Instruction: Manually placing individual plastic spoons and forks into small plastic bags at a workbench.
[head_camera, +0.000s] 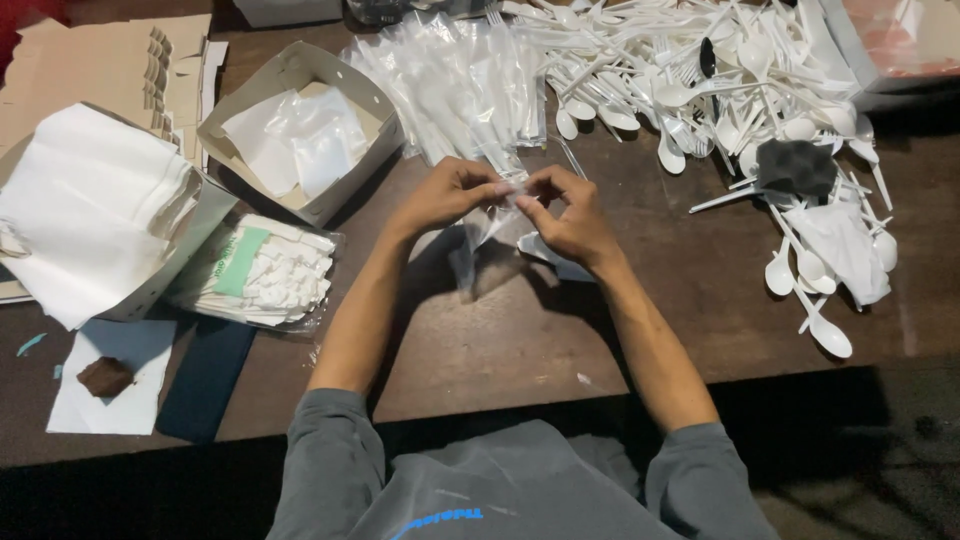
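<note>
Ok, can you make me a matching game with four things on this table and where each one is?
Things:
1. clear plastic sleeve
2. white spoons and forks
3. napkin stack
4. brown block

Places:
A. far left, in an open box
B. bottom left, on white paper
C. between the left hand and right hand
D. top right, in a loose heap

Pairs: 1-C, 2-D, 3-A, 4-B

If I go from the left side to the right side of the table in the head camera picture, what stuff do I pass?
Napkin stack → open box → left hand → clear bag → right hand → dark sponge on the spoon pile.
</note>
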